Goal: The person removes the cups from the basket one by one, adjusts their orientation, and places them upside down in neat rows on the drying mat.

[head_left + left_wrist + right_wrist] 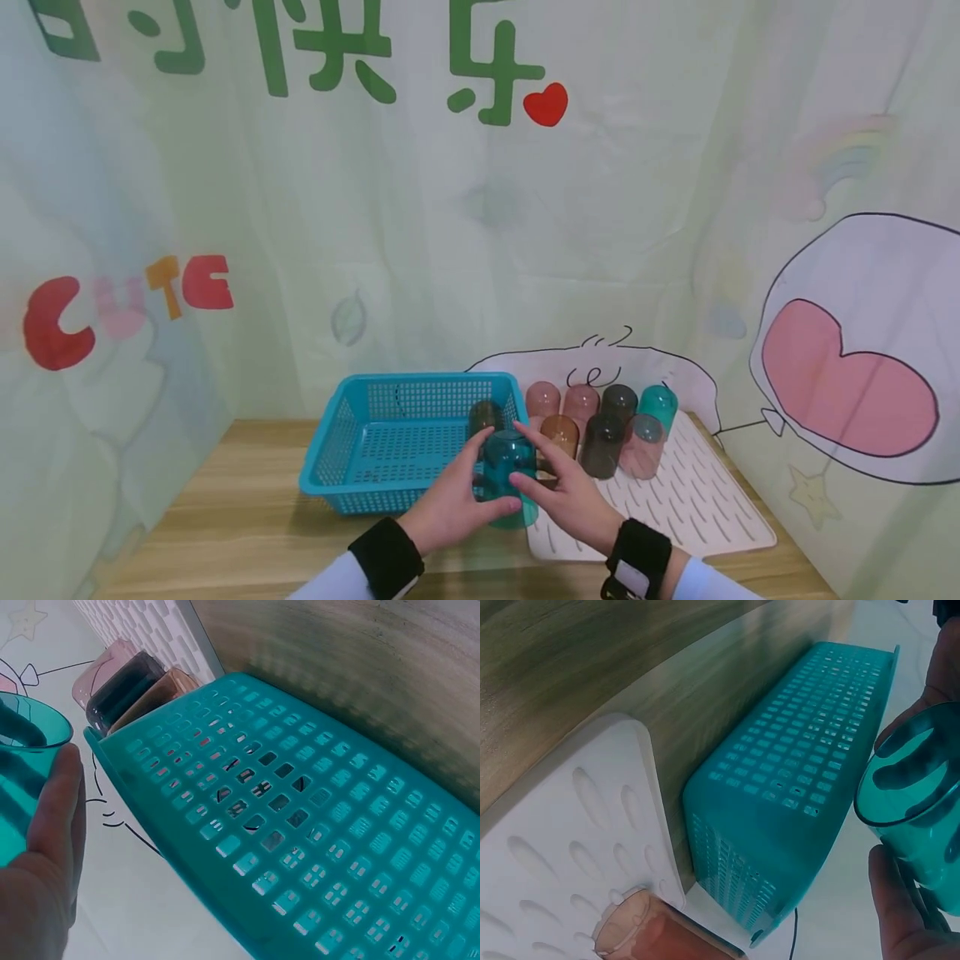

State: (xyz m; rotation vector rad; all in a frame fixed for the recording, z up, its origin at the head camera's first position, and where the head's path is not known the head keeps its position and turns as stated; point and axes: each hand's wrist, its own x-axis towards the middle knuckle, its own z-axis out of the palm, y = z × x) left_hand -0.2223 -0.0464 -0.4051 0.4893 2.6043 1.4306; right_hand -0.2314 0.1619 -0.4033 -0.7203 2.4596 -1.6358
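Both hands hold a translucent teal glass [510,479] between them, its rounded base up and its open rim down. My left hand [450,504] grips it from the left, and my right hand [570,500] grips it from the right with fingers spread around the side. The right wrist view shows the glass rim [900,823] and fingers through the clear wall. Beside the hands stands a blue plastic basket [318,475] with a dark glass [484,414] at its right end. The glass is in front of the basket's right corner, close to the white drying mat [705,500].
Several domed glasses stand upside down on the mat's left and back part: pink [543,402], amber [561,433], dark grey [602,446], teal [660,406] and pale pink [642,450]. A printed curtain [487,250] hangs behind the wooden table [240,508].
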